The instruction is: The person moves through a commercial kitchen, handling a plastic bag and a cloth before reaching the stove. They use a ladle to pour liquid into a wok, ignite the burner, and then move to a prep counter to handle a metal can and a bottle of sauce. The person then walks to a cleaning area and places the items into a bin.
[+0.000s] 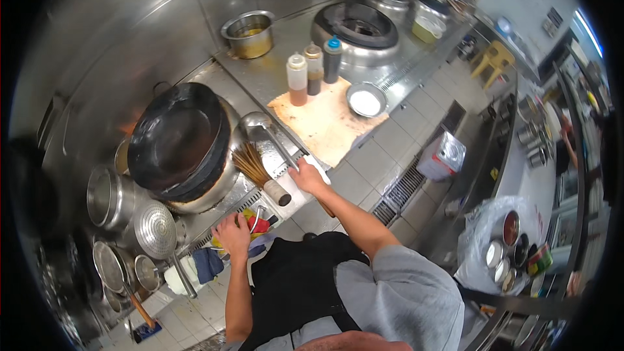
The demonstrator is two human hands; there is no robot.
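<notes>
My right hand (pixel 308 178) grips the handle of a steel ladle (pixel 280 144), whose bowl rests near the wok's right side. My left hand (pixel 233 236) lies at the stove's front edge beside a red and yellow thing (pixel 257 222); whether it holds anything cannot be told. A black wok (pixel 178 134) sits tilted on the burner, with flame showing behind it. Between wok and ladle lies a bamboo wok brush (pixel 261 173). Farther right, three squeeze bottles (pixel 314 70) and a metal bowl of white contents (pixel 365 100) stand on and by a stained cloth (pixel 317 122).
A perforated skimmer (pixel 156 229), steel pots (pixel 107 195) and strainers (pixel 109 265) crowd the left. A second burner (pixel 358 29) and a pot of yellowish liquid (pixel 251 36) stand at the back. A tin (pixel 442 156) is by the floor drain (pixel 402 192); a co-worker's arm shows far right.
</notes>
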